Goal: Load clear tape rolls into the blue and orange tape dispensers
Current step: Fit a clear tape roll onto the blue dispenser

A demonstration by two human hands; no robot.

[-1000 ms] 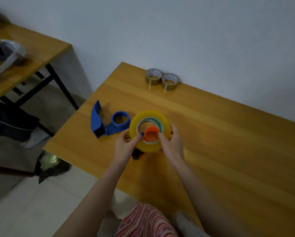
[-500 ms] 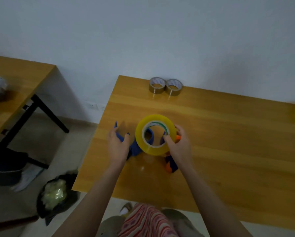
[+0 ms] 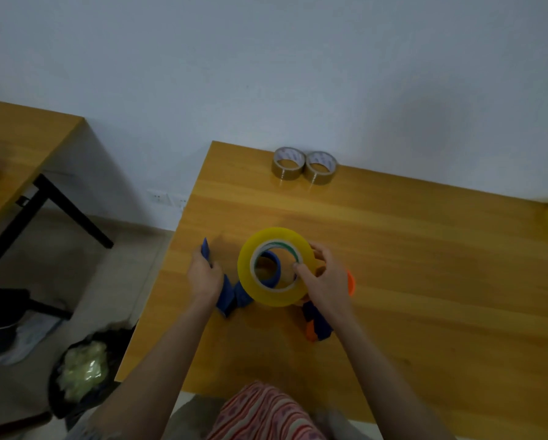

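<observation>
The left hand (image 3: 204, 276) was closed round the blue dispenser (image 3: 227, 295), fingers curled over its handle near the left edge of the table (image 3: 425, 265). One blue end poked up just beyond the knuckles. The right hand (image 3: 325, 282) held the roll (image 3: 250, 281), with the thumb hooked inside the core and the other fingers curled over the outer rim on the right side, pinching the roll's wall between them.

The roll was a fat one, clear tape that looked yellow in the bulk, with a pale core ring carrying a green line. It was tilted, its hole facing up toward the person. Through the hole the blue dispenser's round hub showed. From where I stood I could not tell whether the roll was seated on that hub or only held over it.

The roll was between the two hands, gripped by the right and just beside the left. The orange dispenser (image 3: 350, 282) lay under the right hand and wrist, mostly hidden, with an orange edge showing to the right. Two brown rolls (image 3: 288, 165) stood side by side at the far edge, by the wall.
</observation>
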